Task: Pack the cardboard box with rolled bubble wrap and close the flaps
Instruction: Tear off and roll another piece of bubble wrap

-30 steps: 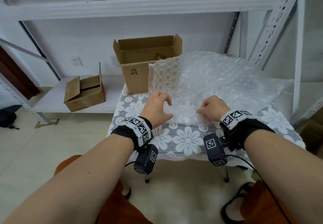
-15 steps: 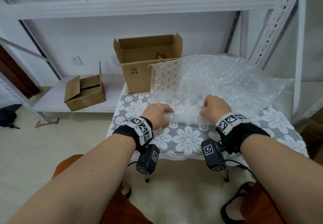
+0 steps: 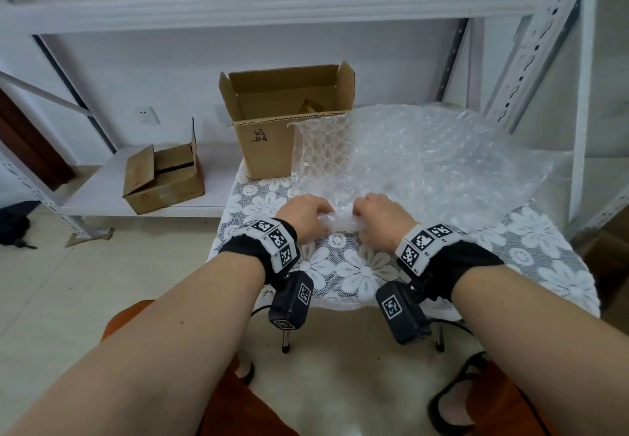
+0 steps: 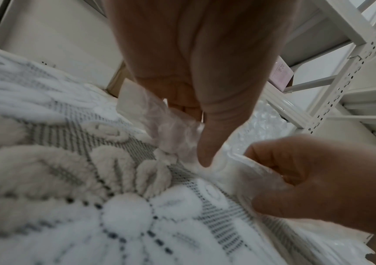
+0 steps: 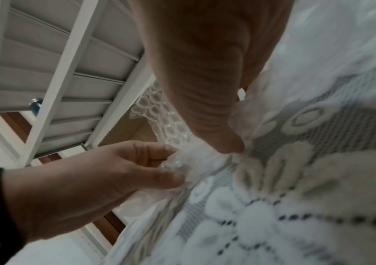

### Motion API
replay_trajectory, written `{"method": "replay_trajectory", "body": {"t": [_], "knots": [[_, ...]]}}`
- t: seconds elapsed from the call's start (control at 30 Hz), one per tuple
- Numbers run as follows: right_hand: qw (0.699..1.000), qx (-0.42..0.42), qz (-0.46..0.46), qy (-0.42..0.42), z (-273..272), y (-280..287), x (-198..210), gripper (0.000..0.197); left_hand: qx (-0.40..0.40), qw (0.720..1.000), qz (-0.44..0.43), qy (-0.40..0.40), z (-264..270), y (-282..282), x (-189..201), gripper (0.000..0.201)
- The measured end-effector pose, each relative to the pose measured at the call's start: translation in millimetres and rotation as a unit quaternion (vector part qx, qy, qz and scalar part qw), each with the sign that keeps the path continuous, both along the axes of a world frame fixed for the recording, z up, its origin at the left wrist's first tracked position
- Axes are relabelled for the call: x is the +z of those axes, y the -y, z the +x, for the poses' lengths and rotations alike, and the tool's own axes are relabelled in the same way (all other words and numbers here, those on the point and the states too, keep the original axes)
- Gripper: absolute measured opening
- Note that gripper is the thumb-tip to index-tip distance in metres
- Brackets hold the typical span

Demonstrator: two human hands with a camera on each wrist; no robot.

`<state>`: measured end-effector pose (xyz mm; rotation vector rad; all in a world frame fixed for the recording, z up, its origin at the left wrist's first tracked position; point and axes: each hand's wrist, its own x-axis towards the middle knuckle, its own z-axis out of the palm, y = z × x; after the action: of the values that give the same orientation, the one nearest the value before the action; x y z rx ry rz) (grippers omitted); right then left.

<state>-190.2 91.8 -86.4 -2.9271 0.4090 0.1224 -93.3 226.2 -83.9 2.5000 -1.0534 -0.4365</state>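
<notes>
Your left hand (image 3: 304, 212) and right hand (image 3: 381, 212) pinched the bubble wrap (image 3: 422, 163) edge near the cardboard box (image 3: 272, 122); rolling it tight looked best.

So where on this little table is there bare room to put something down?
Bare lace tablecloth shows along the near edge and the near right corner. The bubble wrap crowds the middle and right; the open cardboard box fills the far left corner.

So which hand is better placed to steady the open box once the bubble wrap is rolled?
Probably the left hand. The open cardboard box stands at the table's far left, nearer that hand. For now both it and the right hand grip the near edge of the bubble wrap.
</notes>
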Motion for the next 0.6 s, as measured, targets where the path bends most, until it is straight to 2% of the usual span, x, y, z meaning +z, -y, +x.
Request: {"method": "replay_trajectory", "body": {"t": [0.17, 0.33, 0.47, 0.6], "knots": [[1.0, -0.028, 0.0, -0.012, -9, 21, 3, 0.026, 0.012, 1.0, 0.005, -0.017, 2, 4, 4, 0.033], [0.997, -0.066, 0.038, -0.021, -12, 36, 4, 0.012, 0.023, 0.999, 0.03, -0.028, 4, 6, 12, 0.032], [0.993, -0.089, 0.076, -0.002, -12, 41, 9, 0.024, 0.028, 0.997, 0.067, -0.023, 4, 6, 13, 0.028], [0.99, -0.083, 0.114, -0.024, -9, 42, 18, 0.041, 0.035, 0.995, 0.088, -0.012, 5, 3, 14, 0.026]]}}
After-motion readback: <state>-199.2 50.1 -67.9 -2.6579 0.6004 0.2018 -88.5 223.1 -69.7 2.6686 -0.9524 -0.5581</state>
